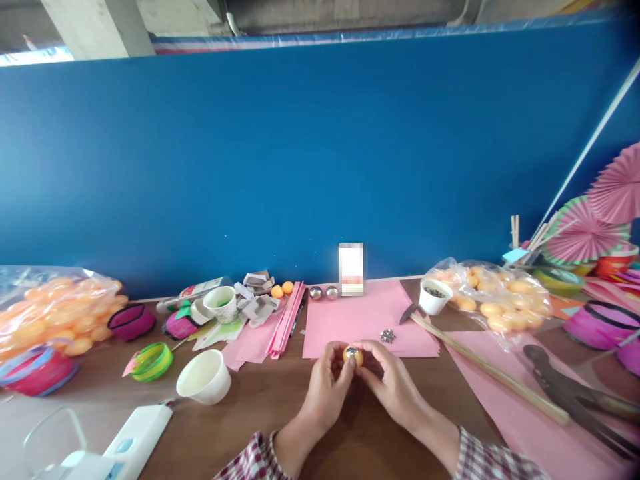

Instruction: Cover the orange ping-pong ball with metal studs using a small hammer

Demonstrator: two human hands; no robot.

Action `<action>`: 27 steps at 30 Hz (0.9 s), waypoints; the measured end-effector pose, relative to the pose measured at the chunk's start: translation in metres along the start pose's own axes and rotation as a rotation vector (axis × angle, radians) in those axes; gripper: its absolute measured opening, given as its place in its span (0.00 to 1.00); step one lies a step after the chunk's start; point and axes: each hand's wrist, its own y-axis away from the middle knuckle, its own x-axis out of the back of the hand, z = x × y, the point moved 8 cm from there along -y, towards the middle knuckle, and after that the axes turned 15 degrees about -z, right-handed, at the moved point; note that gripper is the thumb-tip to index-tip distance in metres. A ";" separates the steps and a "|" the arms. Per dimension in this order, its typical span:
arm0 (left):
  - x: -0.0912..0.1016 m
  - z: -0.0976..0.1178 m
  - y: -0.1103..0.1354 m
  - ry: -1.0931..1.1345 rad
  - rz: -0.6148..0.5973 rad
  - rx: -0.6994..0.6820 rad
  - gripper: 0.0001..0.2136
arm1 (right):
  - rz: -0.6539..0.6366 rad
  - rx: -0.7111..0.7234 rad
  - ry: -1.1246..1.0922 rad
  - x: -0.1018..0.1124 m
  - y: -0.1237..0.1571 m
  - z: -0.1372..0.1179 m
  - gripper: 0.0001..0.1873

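— What do the person's hands hold?

— The left hand [325, 387] and the right hand [390, 383] meet over the table [260, 413]. Both pinch one small orange ball [353, 355] between thumb and fingertips. A silver cap [351, 351] sits on top of it.

— Where is the ball, exactly?

— Between the two hands at their fingertips, at the near edge of a pink paper sheet [365, 313].

— And round about?

— Just beyond the right hand's fingertips, a silver star-shaped piece [387, 335] lies on the sheet. Farther beyond both hands, two silver domes [315, 293] stand side by side. Well to the left of the left hand, a white cup [205, 377] rests tilted on the table. Beyond and to the right of the right hand stands a paper cup [435, 297] with dark bits in it, beside a clear bag of orange balls [500, 303]. A long wooden stick [490, 370] runs past on that hand's right.
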 end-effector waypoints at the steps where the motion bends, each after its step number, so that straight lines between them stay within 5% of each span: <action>1: 0.000 0.001 0.000 0.005 -0.004 0.000 0.11 | -0.002 0.002 0.000 0.000 0.000 -0.001 0.14; 8: -0.001 0.003 0.002 0.005 -0.002 0.027 0.12 | -0.035 0.011 0.098 0.007 -0.002 -0.005 0.17; 14: -0.001 -0.001 0.003 -0.020 0.014 0.059 0.12 | 0.256 -0.177 0.489 0.076 0.006 0.030 0.12; 16: -0.001 -0.002 0.003 -0.018 0.002 0.062 0.12 | 0.265 -0.230 0.638 0.090 0.006 0.042 0.11; 22: -0.002 -0.002 0.002 -0.040 -0.009 0.075 0.12 | 0.171 -0.210 0.904 0.080 -0.002 0.046 0.13; 27: -0.003 -0.001 0.002 -0.066 -0.019 0.078 0.12 | 0.155 -0.263 0.908 0.075 -0.002 0.042 0.11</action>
